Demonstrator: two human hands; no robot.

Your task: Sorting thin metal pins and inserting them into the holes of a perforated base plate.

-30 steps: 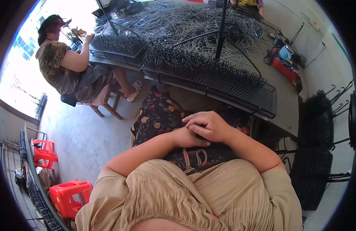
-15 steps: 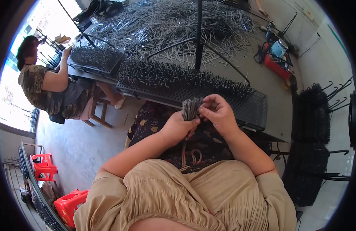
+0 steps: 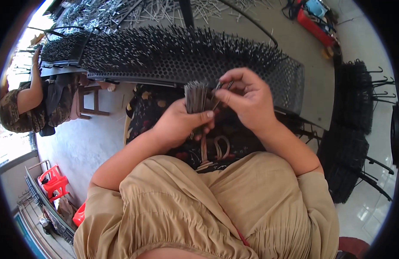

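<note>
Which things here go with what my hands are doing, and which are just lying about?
Likely part of the job:
thin rod bundle in left hand
few rods in right hand
perforated tray and its upright rods
loose rods on the table

Apparently just lying about:
red stool
red container

Metal rods [image 3: 195,99]: dull sheen; perforated tray [image 3: 292,86]: matt.
Stool [image 3: 57,183]: smooth, glossy plastic; shirt [image 3: 173,194]: matt, wrinkled cloth.

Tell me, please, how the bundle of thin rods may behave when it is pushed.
The bundle of thin rods would probably splay, since the left hand holds it and no tie shows. Individual rods look fairly stiff, standing straight above the grip.
</note>
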